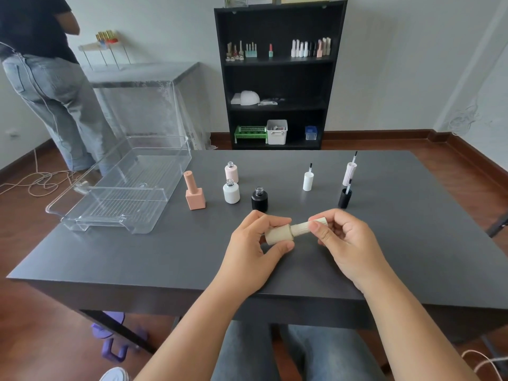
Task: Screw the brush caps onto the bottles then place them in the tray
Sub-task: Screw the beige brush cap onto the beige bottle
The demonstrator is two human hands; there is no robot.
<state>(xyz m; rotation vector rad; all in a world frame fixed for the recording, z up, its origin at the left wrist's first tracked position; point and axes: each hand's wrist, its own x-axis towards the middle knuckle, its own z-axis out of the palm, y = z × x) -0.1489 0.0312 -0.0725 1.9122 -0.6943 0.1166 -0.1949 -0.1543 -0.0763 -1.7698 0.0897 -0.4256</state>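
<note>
Person is sitting at a dark grey table (pixel 137 257), both hands up over its near centre. Left hand (pixel 255 243) is gripping a cream bottle (pixel 277 235) lying sideways, fingers closed round its body; right hand (pixel 341 237) is pinching the ribbed cream brush cap (pixel 305 226) that's sitting on the bottle's neck.

Clear plastic tray (pixel 121 188) is sitting at the table's left, nothing in it. Right of it a capped peach bottle (pixel 194 195) is standing, then 3 uncapped ones: pink bottle (pixel 231 172) further back, white bottle (pixel 231 191) & black bottle (pixel 259 199) nearer. On the right, 3 caps are standing brush-up: white cap (pixel 308 180), pink ribbed cap (pixel 349 171), black cap (pixel 345 197).

Room: wood floor w/ cables, grey walls, black shelf unit (pixel 277 75) at far wall holding more bottles & bins. Far left, another person (pixel 49 83) in jeans is standing by a table w/ clear cover (pixel 143 78).
</note>
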